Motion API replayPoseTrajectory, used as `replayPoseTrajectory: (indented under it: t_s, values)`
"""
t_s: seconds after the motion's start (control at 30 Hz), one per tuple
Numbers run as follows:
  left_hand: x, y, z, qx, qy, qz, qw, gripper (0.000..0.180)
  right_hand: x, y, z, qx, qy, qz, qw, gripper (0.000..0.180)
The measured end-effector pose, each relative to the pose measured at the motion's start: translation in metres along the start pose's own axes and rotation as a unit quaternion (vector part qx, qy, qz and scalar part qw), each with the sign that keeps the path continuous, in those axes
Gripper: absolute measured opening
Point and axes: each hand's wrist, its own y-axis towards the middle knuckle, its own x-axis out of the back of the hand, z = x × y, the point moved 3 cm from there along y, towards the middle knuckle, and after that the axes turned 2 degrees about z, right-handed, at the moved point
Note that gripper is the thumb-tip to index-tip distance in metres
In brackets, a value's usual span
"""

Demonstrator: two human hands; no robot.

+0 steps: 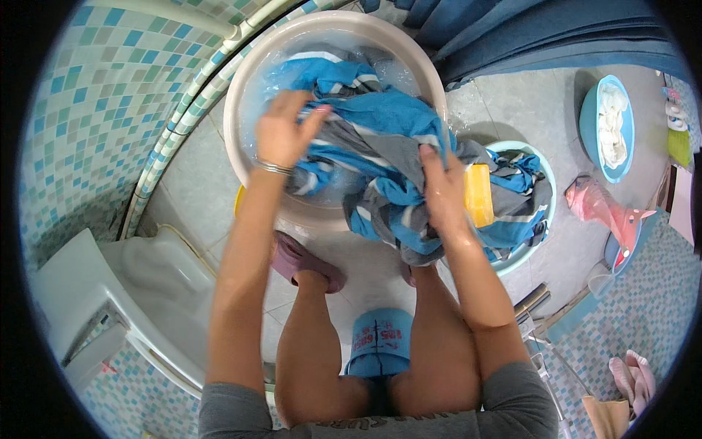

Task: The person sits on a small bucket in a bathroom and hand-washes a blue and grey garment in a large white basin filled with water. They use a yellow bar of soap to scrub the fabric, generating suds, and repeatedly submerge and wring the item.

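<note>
Starting at the left, a white toilet [110,293] sits low by the wall of small blue and white tiles [88,95]. A white pipe [183,95] runs along the foot of that wall.

Next comes the big pale tub [241,88] on the gray floor [526,110]. It has soapy water in it. The left hand [285,132] is over the tub, a thin bracelet [272,167] on its wrist. Its grip is loose: the fingers lie bent on top of the wet cloth [387,117] and press it, not closed around it.

The cloth is blue with gray and white stripes. It lies partly in the tub, hangs over the tub's right rim, and runs on into a small blue bowl [545,172] just beside the tub.

The right hand [442,190] is at that rim. Its grip is clenched on a bunch of the cloth. A yellow bar of soap [479,194] sits on the cloth, touching that hand.

Below, two bare knees spread out, with purple slippers [303,260] on the feet and a blue stool [380,340] between the legs.

Farther right, a blue bowl of white things [610,128] rests on the floor, well apart. A pink bag [603,208] lies near it.
</note>
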Motion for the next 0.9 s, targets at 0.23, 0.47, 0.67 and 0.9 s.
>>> replayPoseTrajectory:
  t_s: [0.23,0.47,0.67,0.9]
  values:
    - [0.073,0.006,0.030,-0.064,0.186,-0.089,0.976,0.037,0.049,-0.024,0.047,0.203,-0.367,-0.053,0.906,0.020]
    - [-0.047,-0.136,0.010,0.391,-0.249,0.203,0.862,0.029,0.073,-0.030,-0.009,0.029,-0.596,-0.018,0.803,0.080]
    - [-0.077,-0.097,-0.002,0.642,-0.519,-0.003,0.565,0.026,0.076,-0.007,-0.008,-0.088,-0.537,0.026,0.839,0.094]
    - [-0.006,-0.130,-0.008,0.427,-0.799,0.016,0.423,0.043,0.118,-0.022,0.035,0.032,-0.425,-0.116,0.897,0.087]
